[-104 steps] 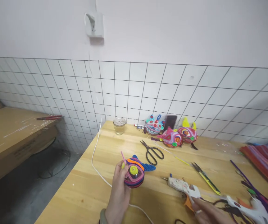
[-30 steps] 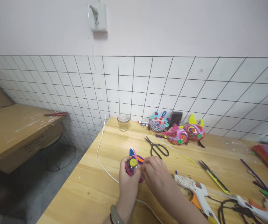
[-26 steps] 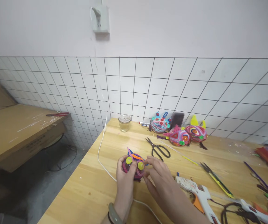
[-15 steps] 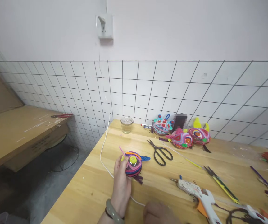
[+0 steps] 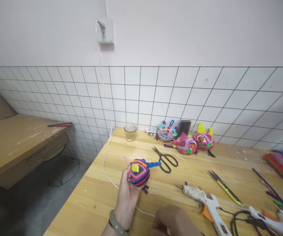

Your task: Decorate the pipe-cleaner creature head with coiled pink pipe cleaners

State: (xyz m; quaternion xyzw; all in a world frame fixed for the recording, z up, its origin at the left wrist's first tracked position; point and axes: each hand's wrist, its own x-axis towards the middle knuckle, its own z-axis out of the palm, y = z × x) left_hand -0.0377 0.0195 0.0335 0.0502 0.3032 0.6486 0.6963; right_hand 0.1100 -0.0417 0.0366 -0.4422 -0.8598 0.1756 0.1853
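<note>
Left hand (image 5: 128,195) is grasping yarn ornament (image 5: 141,175) at six o'clock in view, yellow eye (image 5: 135,167) and blue braid (image 5: 154,164) already on, pink strand (image 5: 126,160) sticking out at its ten o'clock, seemingly unfinished; right hand (image 5: 174,221) is showing blurred at its five, can't tell if gripping.

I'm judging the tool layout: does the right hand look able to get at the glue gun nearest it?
Probably yes. The blurred right hand appears close to that glue gun, with nothing visible between them, while the left hand holds the striped ornament well clear.
</note>
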